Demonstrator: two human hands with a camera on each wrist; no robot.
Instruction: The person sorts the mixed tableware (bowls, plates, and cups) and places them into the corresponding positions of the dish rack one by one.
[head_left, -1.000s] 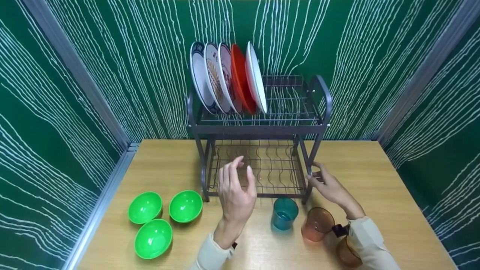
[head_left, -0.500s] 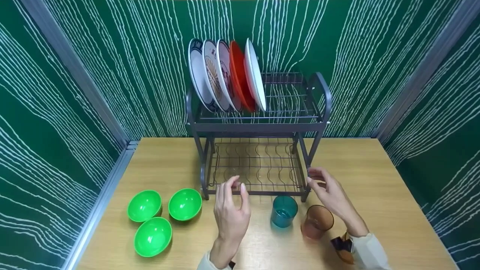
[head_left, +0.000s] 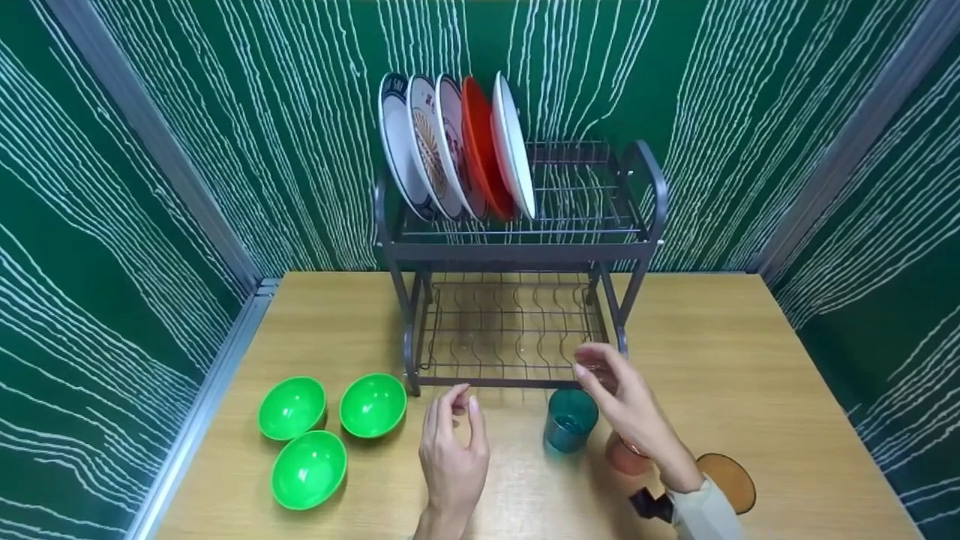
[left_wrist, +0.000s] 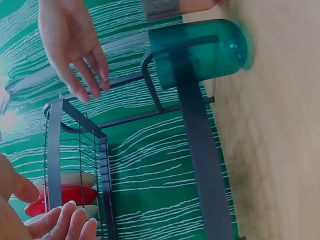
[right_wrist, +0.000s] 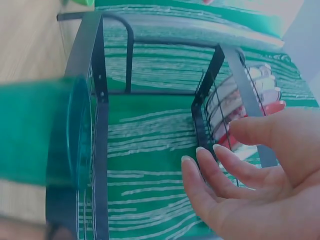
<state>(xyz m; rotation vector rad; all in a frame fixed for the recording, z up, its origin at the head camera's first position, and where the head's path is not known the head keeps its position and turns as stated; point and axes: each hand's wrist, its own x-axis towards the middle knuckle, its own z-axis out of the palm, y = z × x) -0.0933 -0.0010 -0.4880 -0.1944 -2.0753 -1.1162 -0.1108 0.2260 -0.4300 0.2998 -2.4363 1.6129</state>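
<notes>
My right hand (head_left: 626, 397) hovers above the teal glass (head_left: 570, 421) and an amber-pink glass (head_left: 628, 456), fingers loosely bent, nothing in them. The forearm partly covers the pinkish glass. In the right wrist view the teal glass (right_wrist: 40, 132) stands close by, apart from the fingers (right_wrist: 200, 185). My left hand (head_left: 454, 457) is over the table in front of the two-tier dish rack (head_left: 517, 251), fingers relaxed and holding nothing. Three green bowls (head_left: 309, 470) sit to its left. The left wrist view shows the teal glass (left_wrist: 200, 52) beyond the left fingers (left_wrist: 65, 220).
Several plates (head_left: 480, 150), one of them red, stand on edge in the rack's upper tier, toward its left. The lower wire shelf (head_left: 517, 330) lies behind the hands. An amber glass (head_left: 726, 480) stands by the right sleeve. Green walls with white streaks enclose the wooden table (head_left: 697, 337).
My right hand has left the rack's right post and moved left and nearer, over the glasses. My left hand has drawn back toward me from the lower shelf. The bowls and plates stay put.
</notes>
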